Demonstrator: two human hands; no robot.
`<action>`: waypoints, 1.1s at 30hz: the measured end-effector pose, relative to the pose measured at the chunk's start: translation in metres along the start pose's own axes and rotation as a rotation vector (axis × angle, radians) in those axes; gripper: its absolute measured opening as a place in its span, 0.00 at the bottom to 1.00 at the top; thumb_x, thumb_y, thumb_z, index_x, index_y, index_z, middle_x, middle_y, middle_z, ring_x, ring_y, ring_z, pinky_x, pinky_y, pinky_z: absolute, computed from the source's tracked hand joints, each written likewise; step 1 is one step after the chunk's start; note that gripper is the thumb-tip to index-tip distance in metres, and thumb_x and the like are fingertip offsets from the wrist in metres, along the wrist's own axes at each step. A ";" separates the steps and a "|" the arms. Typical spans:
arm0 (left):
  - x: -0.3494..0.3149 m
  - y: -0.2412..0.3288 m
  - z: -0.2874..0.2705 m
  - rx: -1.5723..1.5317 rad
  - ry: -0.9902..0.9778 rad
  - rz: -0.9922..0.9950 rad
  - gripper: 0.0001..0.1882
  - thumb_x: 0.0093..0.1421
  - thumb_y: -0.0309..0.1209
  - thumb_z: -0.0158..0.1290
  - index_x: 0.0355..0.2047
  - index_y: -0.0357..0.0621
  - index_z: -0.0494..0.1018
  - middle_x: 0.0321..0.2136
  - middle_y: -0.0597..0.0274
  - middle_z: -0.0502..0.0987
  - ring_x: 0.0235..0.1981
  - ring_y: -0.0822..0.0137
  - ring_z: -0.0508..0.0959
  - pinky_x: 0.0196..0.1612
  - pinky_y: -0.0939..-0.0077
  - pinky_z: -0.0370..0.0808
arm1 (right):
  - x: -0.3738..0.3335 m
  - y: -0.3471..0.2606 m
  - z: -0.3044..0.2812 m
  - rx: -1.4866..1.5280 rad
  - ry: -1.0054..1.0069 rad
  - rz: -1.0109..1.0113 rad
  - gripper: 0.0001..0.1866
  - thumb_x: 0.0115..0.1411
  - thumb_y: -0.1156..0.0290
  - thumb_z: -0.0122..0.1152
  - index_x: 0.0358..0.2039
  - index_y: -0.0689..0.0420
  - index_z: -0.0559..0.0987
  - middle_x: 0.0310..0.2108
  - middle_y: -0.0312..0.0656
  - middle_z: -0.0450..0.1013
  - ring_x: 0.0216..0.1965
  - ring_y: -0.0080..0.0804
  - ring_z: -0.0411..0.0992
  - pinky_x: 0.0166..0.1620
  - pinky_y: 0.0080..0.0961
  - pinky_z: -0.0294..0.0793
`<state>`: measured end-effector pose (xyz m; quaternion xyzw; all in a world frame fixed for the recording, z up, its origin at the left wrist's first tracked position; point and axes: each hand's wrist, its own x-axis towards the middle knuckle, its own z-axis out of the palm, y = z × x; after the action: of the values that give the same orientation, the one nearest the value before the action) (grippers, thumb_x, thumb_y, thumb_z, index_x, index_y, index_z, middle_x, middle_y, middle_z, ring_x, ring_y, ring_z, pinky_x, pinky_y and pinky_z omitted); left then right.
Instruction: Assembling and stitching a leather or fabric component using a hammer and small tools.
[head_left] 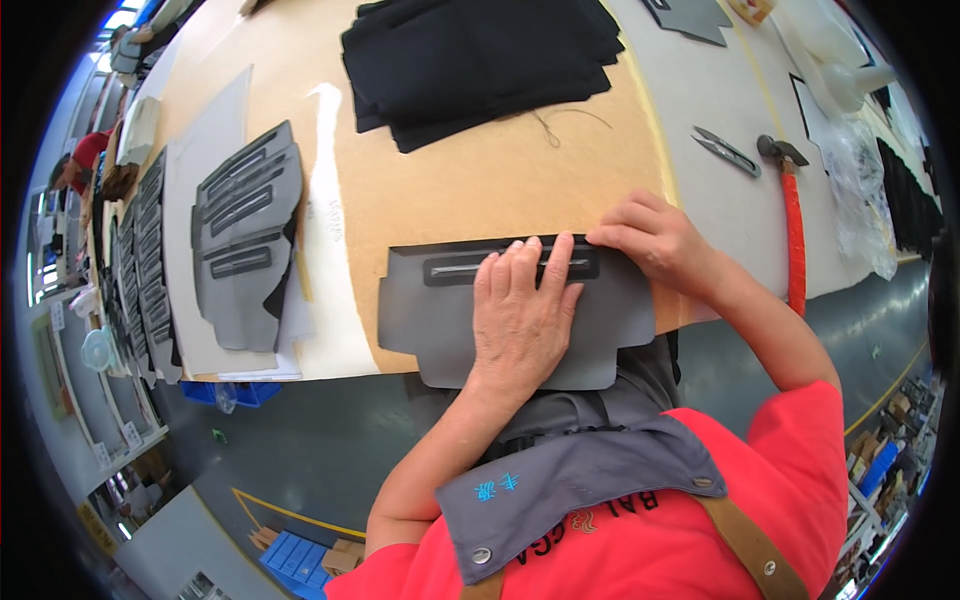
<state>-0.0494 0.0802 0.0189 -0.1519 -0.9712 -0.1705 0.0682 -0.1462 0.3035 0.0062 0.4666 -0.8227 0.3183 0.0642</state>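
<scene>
A grey cut panel [430,320] with notched lower corners lies at the table's near edge, partly overhanging it. Along its far side runs a black-framed slot with a zipper-like strip [455,268], and its far edge shows a black border. My left hand [520,320] rests flat on the panel, fingers stretched across the framed slot and thumb apart. At the far right corner, my right hand [655,245] pinches the black edge between thumb and curled fingers. Part of the slot is hidden under my left fingers.
Beyond the panel lies a stack of black fabric pieces [480,65] with a loose thread. On the right are thread snips [727,152], a red-handled hammer [792,220] and clear plastic wrap [858,185]. Stacked grey panels [250,240] lie left; a blue bin [235,393] sits below the table edge.
</scene>
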 end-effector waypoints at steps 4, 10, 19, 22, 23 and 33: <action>-0.004 0.000 -0.003 -0.063 0.066 0.012 0.29 0.61 0.35 0.61 0.63 0.52 0.71 0.49 0.49 0.70 0.52 0.50 0.71 0.54 0.52 0.66 | 0.005 -0.008 -0.002 -0.040 -0.027 -0.091 0.19 0.48 0.79 0.63 0.43 0.60 0.82 0.37 0.42 0.76 0.39 0.44 0.74 0.42 0.36 0.79; -0.004 0.014 0.034 -0.123 0.145 0.075 0.29 0.63 0.33 0.56 0.63 0.37 0.68 0.55 0.45 0.68 0.61 0.48 0.67 0.67 0.51 0.62 | -0.029 0.004 0.001 -0.028 0.045 0.054 0.16 0.48 0.82 0.66 0.40 0.59 0.83 0.35 0.43 0.75 0.37 0.44 0.74 0.38 0.36 0.77; -0.005 0.024 0.037 -0.023 0.135 0.013 0.31 0.64 0.37 0.56 0.65 0.38 0.66 0.56 0.46 0.68 0.62 0.49 0.66 0.69 0.48 0.59 | -0.025 -0.002 -0.004 -0.043 0.051 0.024 0.18 0.44 0.81 0.65 0.40 0.60 0.84 0.35 0.42 0.76 0.38 0.44 0.74 0.40 0.35 0.78; -0.004 0.022 0.033 -0.093 0.141 0.037 0.32 0.63 0.37 0.59 0.65 0.39 0.67 0.56 0.46 0.69 0.63 0.48 0.66 0.69 0.46 0.59 | -0.029 -0.006 -0.012 -0.105 0.008 -0.022 0.21 0.44 0.81 0.64 0.43 0.60 0.84 0.37 0.43 0.77 0.39 0.45 0.74 0.41 0.37 0.78; -0.005 0.018 0.033 -0.124 0.148 0.043 0.33 0.61 0.37 0.60 0.65 0.40 0.67 0.56 0.46 0.69 0.63 0.48 0.66 0.68 0.46 0.60 | -0.025 -0.003 -0.009 -0.101 0.002 -0.048 0.22 0.44 0.81 0.63 0.44 0.60 0.84 0.37 0.43 0.77 0.39 0.46 0.74 0.42 0.38 0.78; 0.013 -0.063 -0.036 -0.146 0.054 -0.095 0.18 0.60 0.29 0.63 0.51 0.42 0.79 0.42 0.52 0.78 0.46 0.51 0.77 0.52 0.59 0.72 | 0.023 0.010 -0.002 -0.076 -0.046 -0.040 0.20 0.52 0.83 0.63 0.46 0.55 0.83 0.42 0.41 0.77 0.46 0.41 0.75 0.50 0.35 0.78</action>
<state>-0.0786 0.0149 0.0358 -0.1058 -0.9601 -0.2479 0.0750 -0.1676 0.2922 0.0123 0.4873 -0.8260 0.2747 0.0691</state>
